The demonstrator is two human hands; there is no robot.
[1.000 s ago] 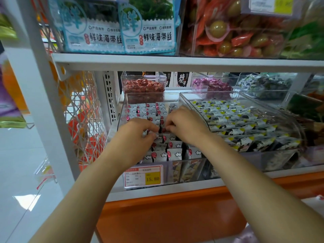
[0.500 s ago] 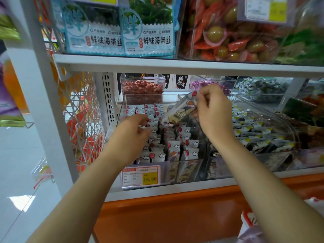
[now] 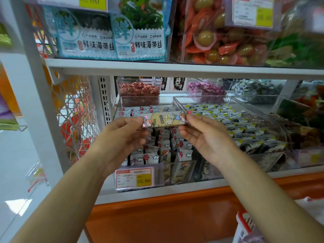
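A person is holding a long cartoon-printed snack packet (image 3: 165, 120) level in front of a shop shelf, the left hand (image 3: 122, 135) pinching its end at 9 o'clock and the right hand (image 3: 205, 137) pinching the end at 3 o'clock, thumbs and fingertips curling round the wrapper. The packet is hanging in the air just above a clear plastic bin (image 3: 184, 171), where matching packets are standing on end in rows. At 6 o'clock from the packet, a red-bordered price tag (image 3: 135, 178) reading 15.80 is showing on the bin's front. The bin is sitting on a white shelf (image 3: 157, 192) over an orange base panel (image 3: 166, 218). At 3 o'clock, a neighbouring clear bin (image 3: 273, 118) is holding dark-wrapped snacks; at 12 o'clock, behind, smaller bins of red sweets (image 3: 139, 90) and purple sweets (image 3: 206, 88) are lining the back. Above them, the upper shelf (image 3: 175, 67) is carrying blue seaweed packs (image 3: 112, 39). At 9 o'clock a white wire rack (image 3: 77, 111) is closing off the unit's side, beyond it a pale, glossy floor (image 3: 15, 172) is reflecting light.
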